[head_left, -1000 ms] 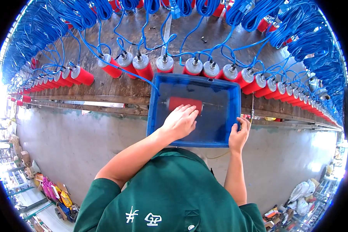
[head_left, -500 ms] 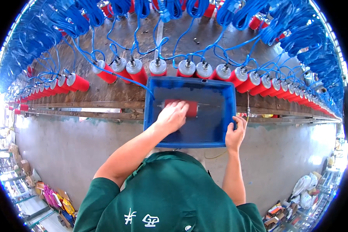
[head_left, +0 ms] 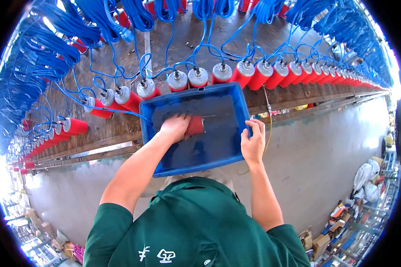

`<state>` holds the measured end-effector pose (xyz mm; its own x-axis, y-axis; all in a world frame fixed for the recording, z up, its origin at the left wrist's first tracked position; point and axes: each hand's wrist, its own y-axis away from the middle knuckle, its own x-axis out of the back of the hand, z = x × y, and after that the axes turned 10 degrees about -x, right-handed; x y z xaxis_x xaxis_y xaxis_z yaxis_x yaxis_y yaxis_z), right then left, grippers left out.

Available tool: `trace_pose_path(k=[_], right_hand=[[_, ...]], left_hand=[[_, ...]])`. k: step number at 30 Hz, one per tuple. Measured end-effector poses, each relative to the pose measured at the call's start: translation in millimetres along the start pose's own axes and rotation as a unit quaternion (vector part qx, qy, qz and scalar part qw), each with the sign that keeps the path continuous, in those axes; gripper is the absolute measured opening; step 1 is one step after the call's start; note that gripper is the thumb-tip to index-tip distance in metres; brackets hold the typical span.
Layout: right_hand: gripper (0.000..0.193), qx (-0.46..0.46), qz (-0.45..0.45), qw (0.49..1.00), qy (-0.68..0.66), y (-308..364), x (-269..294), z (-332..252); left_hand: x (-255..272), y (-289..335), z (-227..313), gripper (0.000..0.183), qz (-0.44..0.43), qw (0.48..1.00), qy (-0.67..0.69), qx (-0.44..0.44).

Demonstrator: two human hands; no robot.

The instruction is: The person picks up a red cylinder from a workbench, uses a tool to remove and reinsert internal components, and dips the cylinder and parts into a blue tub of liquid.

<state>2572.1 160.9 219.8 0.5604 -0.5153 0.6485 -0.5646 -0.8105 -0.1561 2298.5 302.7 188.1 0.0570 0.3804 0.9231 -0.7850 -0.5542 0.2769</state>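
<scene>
A blue rectangular tub (head_left: 246,111) sits before me against the bench's front edge, with what looks like dark, shallow water inside. In it, my left hand (head_left: 175,127) is closed round the left end of a red cylinder (head_left: 196,125) lying on its side; the cylinder's right end shows past my fingers. A blue cable (head_left: 131,112) runs over the tub's left rim; its end inside is hard to make out. At the tub's right side my right hand (head_left: 254,139) grips the rim, fingers outside and thumb toward the inner edge.
Several red cylinders with metal caps (head_left: 198,76) line the wooden bench (head_left: 120,58) just behind the tub, trailing blue cables. Bundled blue cables (head_left: 138,13) stand along the back. A thin yellow hose (head_left: 269,129) hangs right of my right hand. Bags and boxes (head_left: 338,222) lie at lower right.
The view has swung, so the tub and bench appear farther left and slanted. My left hand now covers the cylinder's left end instead of its middle. My right hand stays on the rim.
</scene>
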Motion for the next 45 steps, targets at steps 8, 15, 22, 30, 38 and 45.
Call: trace_pose_path(k=[8,15,22,30,38,45], right_hand=[[0.025,-0.014,0.003,1.000,-0.011,-1,0,2],[0.027,0.016,-0.001,1.000,-0.004,-1,0,4],[0.029,0.006,-0.032,0.999,-0.028,-3,4,2],[0.026,0.148,-0.021,0.989,0.005,1,2,-29],[0.046,0.027,-0.373,0.923,-0.093,3,-54,-62],[0.041,0.042,-0.512,0.856,-0.053,-13,-59,-94]], left_hand=[[5,-7,9,0.089,-0.030,0.999,-0.037,0.025],[66,3,31,0.098,-0.122,0.983,-0.140,0.001],[122,32,48,0.098,-0.169,0.967,-0.190,0.002],[133,83,44,0.097,-0.136,0.968,-0.208,-0.021],[124,132,21,0.099,-0.034,0.980,-0.189,-0.047],[93,171,-3,0.104,0.043,0.991,-0.124,-0.030]])
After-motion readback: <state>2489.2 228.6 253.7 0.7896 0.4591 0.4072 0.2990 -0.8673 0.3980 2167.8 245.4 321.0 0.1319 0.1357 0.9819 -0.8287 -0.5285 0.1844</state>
